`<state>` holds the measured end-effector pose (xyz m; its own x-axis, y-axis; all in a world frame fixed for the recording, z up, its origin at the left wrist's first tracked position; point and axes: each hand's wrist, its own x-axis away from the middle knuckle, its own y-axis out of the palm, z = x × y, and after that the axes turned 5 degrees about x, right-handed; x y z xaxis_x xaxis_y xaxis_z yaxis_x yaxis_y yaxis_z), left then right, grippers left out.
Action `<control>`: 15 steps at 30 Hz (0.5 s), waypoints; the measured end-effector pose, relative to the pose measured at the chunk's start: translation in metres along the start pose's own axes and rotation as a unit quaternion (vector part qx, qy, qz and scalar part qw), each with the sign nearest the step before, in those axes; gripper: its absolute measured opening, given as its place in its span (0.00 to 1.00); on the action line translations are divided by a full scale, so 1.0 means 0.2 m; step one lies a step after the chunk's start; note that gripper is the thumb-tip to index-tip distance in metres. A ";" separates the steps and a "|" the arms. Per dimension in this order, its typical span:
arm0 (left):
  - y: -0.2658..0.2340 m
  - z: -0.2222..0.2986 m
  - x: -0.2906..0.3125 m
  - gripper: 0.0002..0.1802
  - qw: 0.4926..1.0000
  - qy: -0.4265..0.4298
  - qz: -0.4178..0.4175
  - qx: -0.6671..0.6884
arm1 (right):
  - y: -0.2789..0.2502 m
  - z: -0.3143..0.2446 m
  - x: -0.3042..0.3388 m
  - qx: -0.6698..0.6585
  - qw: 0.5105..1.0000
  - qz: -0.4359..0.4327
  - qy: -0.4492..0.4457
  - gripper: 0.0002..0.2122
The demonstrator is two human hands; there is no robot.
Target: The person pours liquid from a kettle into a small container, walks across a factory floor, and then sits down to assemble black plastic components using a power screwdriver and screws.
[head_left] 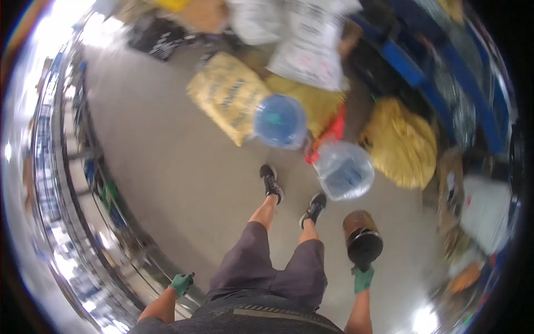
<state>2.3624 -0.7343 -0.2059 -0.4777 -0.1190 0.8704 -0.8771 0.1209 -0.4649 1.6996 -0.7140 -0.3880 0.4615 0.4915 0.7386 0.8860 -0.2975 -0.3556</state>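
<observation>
At the right of my legs, my right hand (362,278), in a green glove, is closed on the near end of a brown and black cylindrical scoop (361,222). Its round dark end faces up toward me; blur hides what it holds, if anything. My left hand (181,284), also green-gloved, hangs by my left hip with its fingers curled. Something small and dark shows at its fingertips, too small to name. Ahead of my feet stand a round blue tub (272,133) with something green inside and a bucket lined with clear plastic (359,167), bluish within.
A printed yellow sack (222,94), white sacks (311,50) and a bulging yellow sack (403,145) crowd the floor ahead. Something red (334,131) lies between the tubs. Blue racking (403,58) rises at right, with a white sack (481,214) nearer. Shelving (78,167) runs along the left.
</observation>
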 end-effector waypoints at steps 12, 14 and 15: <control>0.41 -1.32 -0.11 0.25 0.942 -0.084 -0.107 0.306 | 0.76 -1.25 0.36 0.347 0.868 -0.233 -0.267 0.07; 0.38 -1.40 -0.18 0.25 0.927 -0.091 -0.129 0.341 | 1.02 -1.41 0.52 0.360 0.843 -0.265 -0.300 0.07; 0.47 -1.37 -0.16 0.25 0.914 -0.094 -0.141 0.368 | 1.12 -1.55 0.56 0.371 0.828 -0.278 -0.316 0.07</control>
<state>2.3096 -0.4483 -0.2337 -0.1660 -0.2183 0.9617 -0.7295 -0.6290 -0.2687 1.9367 -0.9794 -0.2073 -0.3029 0.7834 0.5428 0.6449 0.5878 -0.4886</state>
